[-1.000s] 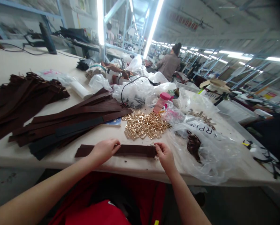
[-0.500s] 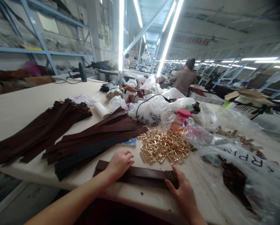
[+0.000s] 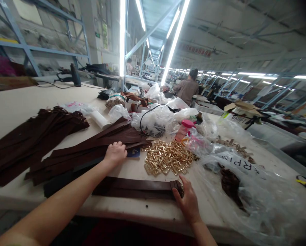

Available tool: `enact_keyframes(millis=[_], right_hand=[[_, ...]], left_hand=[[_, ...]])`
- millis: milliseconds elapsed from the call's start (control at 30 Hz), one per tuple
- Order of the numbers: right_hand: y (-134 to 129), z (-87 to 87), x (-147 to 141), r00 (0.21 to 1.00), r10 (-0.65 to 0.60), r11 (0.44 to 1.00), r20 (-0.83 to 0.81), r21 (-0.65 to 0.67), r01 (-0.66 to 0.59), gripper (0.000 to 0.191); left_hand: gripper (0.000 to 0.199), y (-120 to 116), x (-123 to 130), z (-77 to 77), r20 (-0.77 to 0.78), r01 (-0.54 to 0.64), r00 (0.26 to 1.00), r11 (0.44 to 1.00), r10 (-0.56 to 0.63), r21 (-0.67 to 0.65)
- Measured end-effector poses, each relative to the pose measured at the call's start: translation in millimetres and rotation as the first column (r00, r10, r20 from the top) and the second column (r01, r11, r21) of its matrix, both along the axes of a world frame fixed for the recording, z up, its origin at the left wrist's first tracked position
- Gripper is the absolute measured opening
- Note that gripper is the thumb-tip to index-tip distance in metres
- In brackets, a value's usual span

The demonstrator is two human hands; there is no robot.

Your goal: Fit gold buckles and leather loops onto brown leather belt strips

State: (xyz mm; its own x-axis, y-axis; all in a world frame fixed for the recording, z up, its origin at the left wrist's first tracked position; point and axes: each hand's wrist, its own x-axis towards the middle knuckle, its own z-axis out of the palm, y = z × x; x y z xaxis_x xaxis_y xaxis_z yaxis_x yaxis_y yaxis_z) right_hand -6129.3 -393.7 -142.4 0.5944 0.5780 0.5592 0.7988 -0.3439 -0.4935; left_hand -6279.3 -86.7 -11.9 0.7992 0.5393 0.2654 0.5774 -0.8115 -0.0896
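Observation:
A stack of dark brown leather-like straps (image 3: 142,187) lies along the front of the table. At its right end, where the straps have folded ends, the thumb and fingers of my right hand (image 3: 188,200) are closed around the stack. My left hand (image 3: 115,154) is farther back, at the front right edge of a fanned pile of brown straps (image 3: 91,147). Its fingers curl downward, and their tips are hidden, so what they pinch does not show. A heap of gold rectangular buckles (image 3: 168,158) lies between and beyond my hands.
A second brown strap bundle (image 3: 40,136) lies at left. Behind are clear plastic bags (image 3: 155,119) and a pink-lidded jar (image 3: 184,130). A large marked plastic bag (image 3: 257,191) covers the right side. A person (image 3: 187,87) stands in the background with their back turned.
My left hand has left the strap stack in front and moved back and left to the fanned pile. My right hand stays at the stack's right end. The whole view has turned slightly right.

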Motion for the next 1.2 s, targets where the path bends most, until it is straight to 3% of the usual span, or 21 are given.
enact_keyframes(millis=[167, 233, 300, 367, 433, 500, 600, 633, 700, 767, 833, 900, 1000, 1067, 1200], right_hand=[[-5.3, 24.7, -15.6, 0.994, -0.103, 0.974, 0.042, 0.207, 0.092, 0.045], [-5.8, 43.3, -25.9, 0.986, -0.124, 0.949, -0.113, 0.276, 0.15, 0.04], [-3.3, 61.5, -34.8, 0.92, 0.01, 0.942, -0.392, 0.314, 0.123, 0.042], [1.1, 75.7, -40.7, 0.74, 0.22, 0.906, -0.636, 0.414, 0.086, 0.047], [5.6, 84.1, -45.2, 0.562, 0.349, 0.859, -0.75, 0.496, 0.128, 0.046], [9.8, 87.4, -50.8, 0.451, 0.39, 0.835, -0.803, 0.515, 0.193, 0.04], [17.1, 86.5, -64.6, 0.305, 0.442, 0.838, -0.843, 0.51, 0.195, 0.036], [19.5, 85.5, -70.0, 0.259, 0.461, 0.845, -0.849, 0.509, 0.165, 0.035], [22.8, 83.6, -78.9, 0.203, 0.462, 0.866, -0.864, 0.489, 0.109, 0.034], [21.9, 81.3, -80.5, 0.203, 0.444, 0.885, -0.873, 0.463, 0.057, 0.036], [14.4, 77.0, -69.9, 0.29, 0.422, 0.894, -0.859, 0.447, 0.021, 0.041], [-0.8, 69.6, -45.9, 0.476, 0.326, 0.926, -0.817, 0.377, 0.013, 0.046], [-36.2, 55.0, 8.5, 0.773, -0.076, 0.979, -0.63, 0.101, 0.178, 0.045], [-63.2, 47.1, 50.2, 0.804, -0.281, 0.943, -0.524, 0.006, 0.334, 0.04], [-106.5, 41.0, 128.2, 0.759, -0.53, 0.841, -0.379, -0.122, 0.526, 0.034]], left_hand=[[0.031, -9.6, -16.7, 25.4, 0.015, 0.056, 0.998, 0.998, -0.056, -0.022], [0.032, -24.6, -31.2, 35.2, 0.05, 0.151, 0.988, 0.98, -0.146, -0.126], [0.032, -45.2, -49.4, 40.6, 0.115, 0.286, 0.958, 0.88, -0.262, -0.378], [0.032, -68.1, -69.3, 39.9, 0.108, 0.32, 0.934, 0.663, -0.34, -0.677], [0.029, -90.2, -87.2, 33.3, 0.065, 0.227, 0.933, 0.436, -0.355, -0.871], [0.025, -109.6, -98.9, 23.6, 0.044, 0.1, 0.944, 0.156, -0.328, -0.983], [0.025, -132.5, -97.5, 11.1, 0.057, -0.026, 0.964, -0.307, -0.258, -0.951], [0.029, -138.4, -91.8, 8.5, 0.075, -0.032, 0.97, -0.426, -0.232, -0.904], [0.04, -147.8, -75.3, 4.9, 0.11, -0.005, 0.981, -0.584, -0.162, -0.811], [0.047, -153.9, -57.6, 2.4, 0.105, 0.022, 0.99, -0.648, -0.09, -0.761], [0.048, -156.7, -44.4, -0.2, 0.083, 0.03, 0.995, -0.654, -0.051, -0.756], [0.046, -155.8, -37.8, -3.4, 0.049, 0.013, 0.998, -0.646, -0.038, -0.764], [0.043, -149.4, -35.7, -8.7, -0.001, 0.011, 1.0, -0.637, 0.019, -0.771], [0.043, -145.4, -35.2, -11.8, -0.015, 0.03, 0.998, -0.629, 0.066, -0.777], [0.044, -145.9, -30.7, -19.9, -0.075, 0.011, 0.991, -0.628, 0.11, -0.778]])
